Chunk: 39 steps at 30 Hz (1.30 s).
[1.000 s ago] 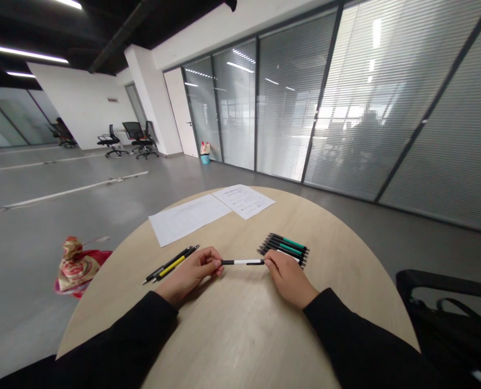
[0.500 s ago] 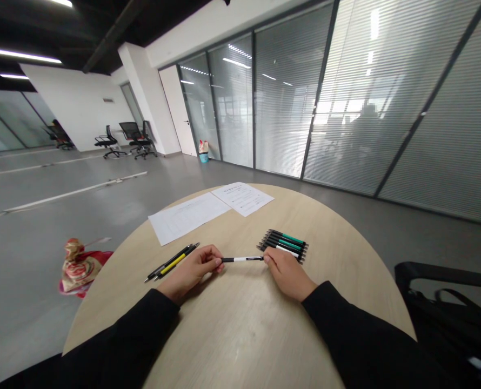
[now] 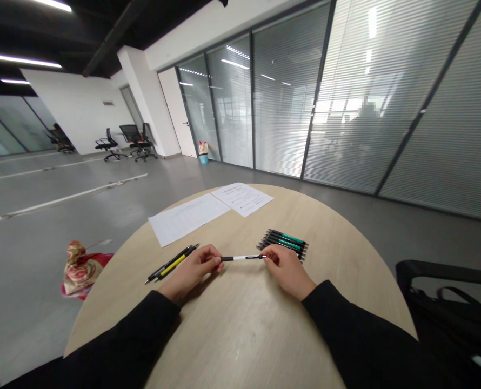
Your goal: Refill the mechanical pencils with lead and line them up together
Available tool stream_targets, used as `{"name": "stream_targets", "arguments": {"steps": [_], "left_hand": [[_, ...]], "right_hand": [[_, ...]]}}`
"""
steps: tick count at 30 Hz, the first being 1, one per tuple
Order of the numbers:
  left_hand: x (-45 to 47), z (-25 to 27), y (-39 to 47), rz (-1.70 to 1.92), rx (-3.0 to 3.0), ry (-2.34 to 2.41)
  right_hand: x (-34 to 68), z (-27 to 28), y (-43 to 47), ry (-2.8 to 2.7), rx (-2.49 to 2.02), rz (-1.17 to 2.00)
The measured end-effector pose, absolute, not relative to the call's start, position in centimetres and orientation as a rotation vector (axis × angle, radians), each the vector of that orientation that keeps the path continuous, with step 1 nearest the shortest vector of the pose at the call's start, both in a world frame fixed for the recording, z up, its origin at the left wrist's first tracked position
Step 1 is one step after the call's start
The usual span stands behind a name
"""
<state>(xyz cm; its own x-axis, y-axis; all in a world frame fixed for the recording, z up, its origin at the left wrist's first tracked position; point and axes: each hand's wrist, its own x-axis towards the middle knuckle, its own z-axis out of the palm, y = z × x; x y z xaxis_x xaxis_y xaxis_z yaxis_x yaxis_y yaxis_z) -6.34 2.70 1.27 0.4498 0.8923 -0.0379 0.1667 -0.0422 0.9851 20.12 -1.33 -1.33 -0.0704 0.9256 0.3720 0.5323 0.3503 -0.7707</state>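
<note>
Over the middle of the round, pale wooden table (image 3: pixel 240 335), I see a slim black-and-white pen (image 3: pixel 239 258) gripped at both ends — left hand (image 3: pixel 200 268) pinching its black end, right hand (image 3: pixel 287 271) pinching the clip end. Black pens, one yellow-barrelled (image 3: pixel 173 265), lie at nine o'clock; a row of black-and-green pens (image 3: pixel 288 245) at two.

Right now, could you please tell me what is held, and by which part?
A black-and-white pen: the left grip holds the end away from its clip. The right grip is at the clip end; whether pinching is unclear.
</note>
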Motion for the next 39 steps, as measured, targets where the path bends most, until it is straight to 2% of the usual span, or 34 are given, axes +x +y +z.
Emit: {"name": "stream_targets", "arguments": {"steps": [23,39], "left_hand": [[-6.44,1.22,2.86,0.746,1.522,0.914],[-6.45,1.0,2.81,0.753,1.486,0.908]], "right_hand": [[20.14,-0.95,-1.94,-1.935,-1.49,0.307],[20.09,-0.77,-1.91,-1.982,-1.493,0.316]]}}
